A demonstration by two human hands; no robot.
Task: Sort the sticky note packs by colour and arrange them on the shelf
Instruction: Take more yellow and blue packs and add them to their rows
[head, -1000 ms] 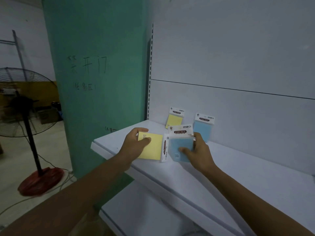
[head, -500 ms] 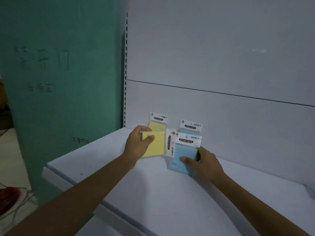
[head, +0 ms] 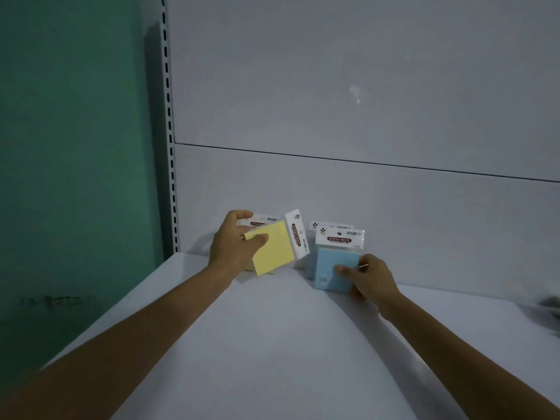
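Observation:
My left hand grips a yellow sticky note pack, tilted with its white header pointing right, just in front of another yellow pack that leans on the shelf's back panel and is mostly hidden. My right hand holds a blue sticky note pack upright on the white shelf, right in front of a second blue pack of which only the header top shows.
The white back panel rises behind the packs. A slotted upright and a green wall bound the shelf on the left. A blurred pale object lies at the far right edge.
Both hands moved further back toward the panel with their packs. The yellow pack now overlaps the leaning yellow one, and the blue pack stands upright before the rear blue one.

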